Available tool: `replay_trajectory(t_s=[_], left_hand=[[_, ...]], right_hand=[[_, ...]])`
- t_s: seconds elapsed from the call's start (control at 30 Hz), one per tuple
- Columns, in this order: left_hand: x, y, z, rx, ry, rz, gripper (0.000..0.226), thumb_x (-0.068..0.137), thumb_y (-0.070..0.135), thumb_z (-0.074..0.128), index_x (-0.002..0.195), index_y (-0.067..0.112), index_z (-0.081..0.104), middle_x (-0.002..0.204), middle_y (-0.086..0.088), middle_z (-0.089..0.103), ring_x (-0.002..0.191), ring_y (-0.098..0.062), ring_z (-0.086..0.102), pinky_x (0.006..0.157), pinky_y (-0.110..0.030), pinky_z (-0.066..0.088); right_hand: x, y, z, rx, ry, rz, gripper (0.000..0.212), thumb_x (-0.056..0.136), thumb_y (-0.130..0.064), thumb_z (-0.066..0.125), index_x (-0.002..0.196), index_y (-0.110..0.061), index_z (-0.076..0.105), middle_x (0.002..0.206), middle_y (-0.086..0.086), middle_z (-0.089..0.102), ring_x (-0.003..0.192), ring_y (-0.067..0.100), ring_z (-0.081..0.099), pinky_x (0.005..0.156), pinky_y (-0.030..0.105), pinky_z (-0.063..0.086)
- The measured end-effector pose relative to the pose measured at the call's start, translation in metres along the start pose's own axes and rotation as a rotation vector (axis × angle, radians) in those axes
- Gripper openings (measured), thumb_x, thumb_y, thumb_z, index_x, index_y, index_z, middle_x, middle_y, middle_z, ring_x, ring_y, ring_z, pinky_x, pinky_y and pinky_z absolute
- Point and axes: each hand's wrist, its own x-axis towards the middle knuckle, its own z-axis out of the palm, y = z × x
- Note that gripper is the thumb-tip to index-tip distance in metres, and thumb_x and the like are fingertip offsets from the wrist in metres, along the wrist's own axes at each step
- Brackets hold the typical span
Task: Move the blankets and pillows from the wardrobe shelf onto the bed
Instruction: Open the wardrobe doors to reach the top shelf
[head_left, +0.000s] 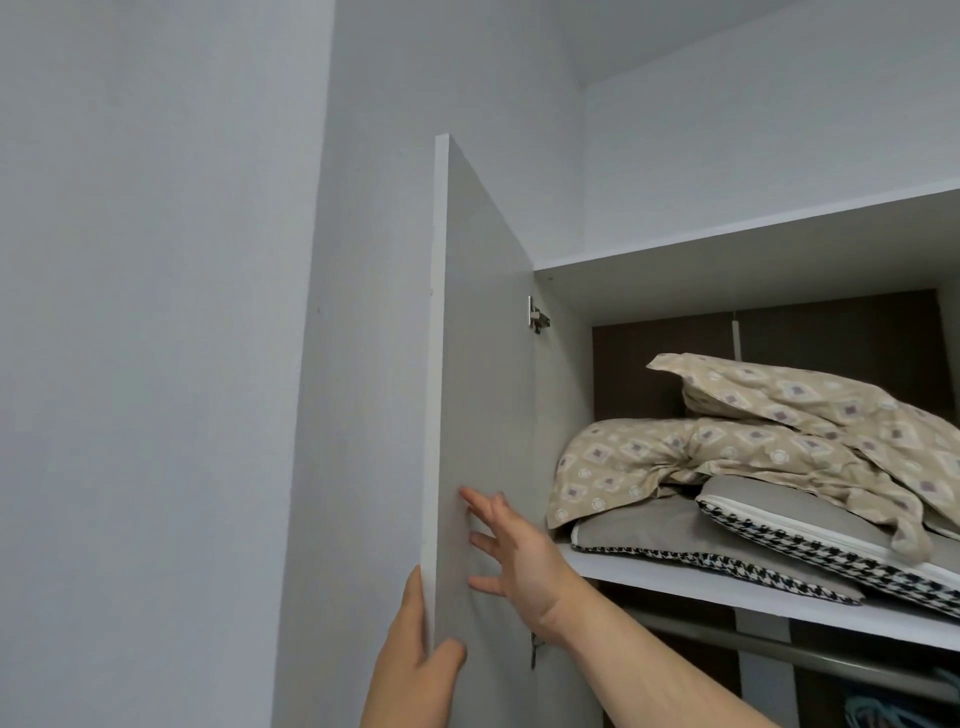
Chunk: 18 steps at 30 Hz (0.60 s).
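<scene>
**Wardrobe door held open, bedding on shelf**

A left hand (415, 660) grips the matte grey door (483, 364) by its edge; the right hand (514, 556) presses flat, fingers spread. A beige diamond-print blanket (727, 457) (crumpled) tops houndstooth-edged pillows (727, 551) on the white shelf (779, 605).

My left hand (415, 670) grips the wardrobe door (483, 415), and my right hand (511, 558) lies flat on it: matt laminate, faint woodgrain, smooth. The hinge (537, 314) is shiny metal. The shelf (727, 592) is smooth matt white board. The blanket (727, 457) is soft, crinkled printed cloth. The pillows (753, 535) are grey fabric with woven houndstooth. The rail (779, 644) is dull brushed metal.
</scene>
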Motion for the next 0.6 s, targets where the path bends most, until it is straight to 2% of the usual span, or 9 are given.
replay_trajectory(t_s=[0.03,0.07,0.13,0.23,0.37,0.43,0.53,0.6], left_hand=[[0.000,0.000,-0.004,0.004,0.020,-0.015,0.072,0.075,0.004,0.056,0.117,0.059,0.038,0.098,0.048,0.057,0.093,0.018,0.055,0.069,-0.002,0.039],[0.001,0.000,-0.007,0.019,0.033,-0.032,0.073,0.078,0.003,0.055,0.127,0.053,0.036,0.111,0.043,0.055,0.099,0.015,0.054,0.076,-0.004,0.037],[0.004,-0.003,-0.014,0.054,0.048,-0.073,0.076,0.081,0.005,0.054,0.145,0.035,0.028,0.138,0.020,0.044,0.121,-0.002,0.044,0.093,-0.017,0.033],[0.004,-0.007,-0.024,0.061,0.051,-0.108,0.074,0.083,0.006,0.053,0.149,0.024,0.024,0.152,0.008,0.032,0.137,-0.013,0.031,0.103,-0.024,0.026],[0.003,-0.005,-0.033,-0.007,0.088,-0.115,0.063,0.083,0.001,0.055,0.142,0.015,0.040,0.149,-0.001,0.040,0.135,-0.017,0.038,0.106,-0.028,0.029],[-0.001,0.002,-0.031,0.039,0.146,-0.062,0.056,0.082,0.002,0.059,0.135,0.014,0.049,0.143,-0.002,0.046,0.133,-0.019,0.040,0.107,-0.031,0.029],[-0.012,0.016,-0.020,0.107,0.174,0.222,0.043,0.074,0.019,0.059,0.115,0.034,0.058,0.130,0.015,0.053,0.125,-0.009,0.048,0.098,-0.023,0.034],[-0.011,0.033,-0.005,-0.027,0.084,0.229,0.045,0.069,0.026,0.055,0.110,0.044,0.060,0.123,0.023,0.057,0.115,0.001,0.053,0.092,-0.020,0.039]], right_hand=[[0.002,0.000,0.004,-0.004,0.006,0.005,0.044,0.098,-0.047,0.026,0.136,-0.034,0.047,0.148,-0.012,0.037,0.132,0.014,0.035,0.107,0.048,0.035],[0.005,0.001,0.007,-0.009,0.010,0.008,0.045,0.099,-0.047,0.026,0.136,-0.034,0.047,0.149,-0.012,0.036,0.133,0.015,0.035,0.107,0.048,0.035],[0.010,0.003,0.013,-0.020,0.015,0.015,0.046,0.099,-0.048,0.026,0.138,-0.033,0.046,0.150,-0.012,0.033,0.135,0.016,0.033,0.107,0.047,0.035],[0.017,0.008,0.020,-0.023,0.018,0.024,0.048,0.098,-0.049,0.026,0.139,-0.032,0.044,0.152,-0.011,0.031,0.135,0.017,0.033,0.106,0.044,0.036],[0.023,0.013,0.021,-0.031,0.042,0.010,0.048,0.098,-0.050,0.026,0.138,-0.032,0.045,0.151,-0.010,0.034,0.133,0.016,0.036,0.103,0.041,0.038],[0.021,0.014,0.014,-0.048,0.076,0.006,0.047,0.099,-0.048,0.026,0.137,-0.030,0.047,0.147,-0.004,0.039,0.129,0.017,0.039,0.103,0.041,0.039],[0.011,0.012,-0.010,-0.057,0.162,-0.028,0.041,0.099,-0.042,0.030,0.129,-0.026,0.053,0.141,0.003,0.047,0.126,0.020,0.044,0.101,0.041,0.042],[-0.001,0.005,-0.038,-0.068,0.251,-0.076,0.036,0.099,-0.039,0.034,0.126,-0.025,0.054,0.138,0.003,0.049,0.124,0.020,0.047,0.100,0.040,0.044]])
